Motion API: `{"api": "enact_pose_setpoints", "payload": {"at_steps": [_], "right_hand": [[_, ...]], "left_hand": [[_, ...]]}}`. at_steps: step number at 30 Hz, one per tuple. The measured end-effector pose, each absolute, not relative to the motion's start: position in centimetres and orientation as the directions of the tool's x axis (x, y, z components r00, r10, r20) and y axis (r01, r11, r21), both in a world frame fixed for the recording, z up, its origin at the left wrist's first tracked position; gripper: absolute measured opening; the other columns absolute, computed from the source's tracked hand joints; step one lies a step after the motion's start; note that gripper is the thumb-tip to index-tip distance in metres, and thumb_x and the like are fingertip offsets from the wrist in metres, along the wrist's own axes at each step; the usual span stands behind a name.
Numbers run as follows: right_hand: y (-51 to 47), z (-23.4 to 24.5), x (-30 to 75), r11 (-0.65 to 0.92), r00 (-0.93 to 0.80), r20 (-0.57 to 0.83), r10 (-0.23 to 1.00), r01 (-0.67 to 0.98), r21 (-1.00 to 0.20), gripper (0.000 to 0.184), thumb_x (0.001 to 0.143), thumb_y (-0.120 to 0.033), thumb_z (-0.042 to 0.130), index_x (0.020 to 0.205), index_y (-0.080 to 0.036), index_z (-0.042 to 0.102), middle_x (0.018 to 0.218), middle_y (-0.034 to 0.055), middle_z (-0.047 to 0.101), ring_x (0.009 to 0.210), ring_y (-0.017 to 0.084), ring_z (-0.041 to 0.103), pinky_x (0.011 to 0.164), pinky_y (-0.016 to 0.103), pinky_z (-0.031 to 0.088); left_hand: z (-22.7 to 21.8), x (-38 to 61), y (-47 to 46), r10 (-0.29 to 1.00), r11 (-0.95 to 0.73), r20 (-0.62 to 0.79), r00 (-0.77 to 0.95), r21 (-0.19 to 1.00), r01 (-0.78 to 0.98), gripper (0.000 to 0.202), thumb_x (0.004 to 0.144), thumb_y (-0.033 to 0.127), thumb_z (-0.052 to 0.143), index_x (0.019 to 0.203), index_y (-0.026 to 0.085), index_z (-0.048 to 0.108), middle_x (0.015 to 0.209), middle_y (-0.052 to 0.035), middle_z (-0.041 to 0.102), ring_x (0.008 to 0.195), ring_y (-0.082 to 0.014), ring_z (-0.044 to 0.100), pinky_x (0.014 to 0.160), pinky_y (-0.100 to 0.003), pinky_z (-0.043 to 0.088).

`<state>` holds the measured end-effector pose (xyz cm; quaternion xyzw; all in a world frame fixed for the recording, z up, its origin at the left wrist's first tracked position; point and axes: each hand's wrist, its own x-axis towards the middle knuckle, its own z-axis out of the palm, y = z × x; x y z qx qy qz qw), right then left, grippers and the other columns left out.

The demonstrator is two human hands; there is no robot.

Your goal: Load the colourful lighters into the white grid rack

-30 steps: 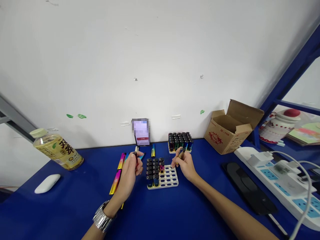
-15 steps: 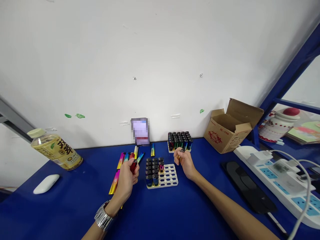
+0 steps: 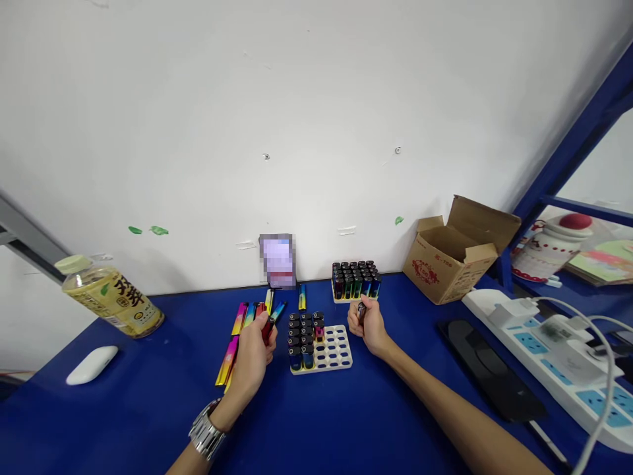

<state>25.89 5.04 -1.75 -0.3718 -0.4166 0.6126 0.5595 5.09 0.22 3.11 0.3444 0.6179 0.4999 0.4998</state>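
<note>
Nearest the camera, a silver metal wristwatch [image 3: 206, 430] circles the left wrist. The left hand [image 3: 251, 356] is closed around a red lighter [image 3: 268, 330], with the lighter's upper end showing above the curled fingers, just left of the cream plastic lighter tray [image 3: 336, 361]. Just right of that tray, the right hand [image 3: 368, 326] pinches a dark-capped lighter [image 3: 361, 312] upright between thumb and fingers. That hand has just eased back toward the person, and more of the lighter now shows. In the tray, black-capped lighters [image 3: 301, 336] stand in the left columns, with a pink lighter [image 3: 319, 333] at the edge of the group, while the right-hand holes are open.

Left of the tray, gradient-coloured lighters [image 3: 227, 360] lie loose on the blue table [image 3: 123, 409]. Beyond the tray stand a single upright lighter [image 3: 302, 297] and a second, tightly packed lighter tray [image 3: 355, 280]. Further back are a device with a blurred screen [image 3: 277, 260] and, to the right, an open cardboard box [image 3: 448, 254]. Well left of the tray lie a bottle of tea [image 3: 113, 303] and a white mouse [image 3: 91, 365]; well right is a power strip [image 3: 539, 349].
</note>
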Motion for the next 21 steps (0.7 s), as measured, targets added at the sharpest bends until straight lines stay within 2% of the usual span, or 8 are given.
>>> {"api": "enact_pose_setpoints", "payload": {"at_steps": [4,9,15,18,21], "right_hand": [[5.07,-1.79,25.9,0.006,-0.047,0.026,0.999,-0.378,-0.926,0.044,0.072,-0.045,0.039,0.034,-0.023,0.034,0.03,-0.0052,0.024,0.028,0.006,0.016,0.033,0.021,0.01],[5.04,-1.55,26.01,-0.019,-0.111,0.024,0.993,-0.37,-0.929,0.047,0.074,-0.048,0.035,0.034,-0.023,0.036,0.03,-0.0063,0.02,0.028,0.006,0.014,0.033,0.022,0.01],[5.19,-2.09,25.95,0.03,-0.08,0.062,0.995,-0.351,-0.936,0.048,0.079,-0.047,0.035,0.038,-0.023,0.034,0.031,-0.0056,0.024,0.029,0.006,0.017,0.034,0.022,0.012],[4.92,-1.88,25.85,0.12,-0.092,0.151,0.984,-0.284,-0.951,0.054,0.088,-0.057,0.03,0.051,-0.02,0.044,0.038,-0.0039,0.037,0.034,0.009,0.032,0.038,0.023,0.027],[4.24,-1.14,25.84,0.3,-0.119,0.309,0.944,-0.089,-0.95,0.044,0.092,-0.059,0.033,0.081,-0.02,0.05,0.056,-0.0017,0.054,0.05,0.013,0.051,0.052,0.026,0.042]], "left_hand": [[2.93,5.04,0.13,0.927,0.264,-0.271,-0.259,0.963,-0.061,0.044,0.081,0.047,0.038,0.046,0.021,0.035,0.036,0.008,0.025,0.032,-0.0048,0.018,0.035,-0.019,0.014],[2.88,5.0,0.19,0.926,0.265,-0.269,-0.266,0.963,-0.051,0.044,0.083,0.048,0.037,0.048,0.021,0.036,0.037,0.0078,0.027,0.033,-0.0053,0.019,0.036,-0.02,0.013],[3.12,5.2,0.27,0.928,0.268,-0.259,-0.267,0.963,-0.003,0.045,0.084,0.052,0.034,0.05,0.021,0.036,0.038,0.0081,0.024,0.034,-0.0059,0.018,0.038,-0.021,0.014],[3.18,5.25,0.21,0.931,0.261,-0.24,-0.274,0.964,0.045,0.047,0.084,0.053,0.033,0.05,0.022,0.036,0.038,0.0078,0.023,0.034,-0.0064,0.018,0.038,-0.022,0.014],[3.14,5.16,0.14,0.938,0.245,-0.217,-0.271,0.967,0.074,0.047,0.084,0.054,0.034,0.051,0.022,0.036,0.038,0.0076,0.023,0.035,-0.0069,0.019,0.038,-0.022,0.015]]}}
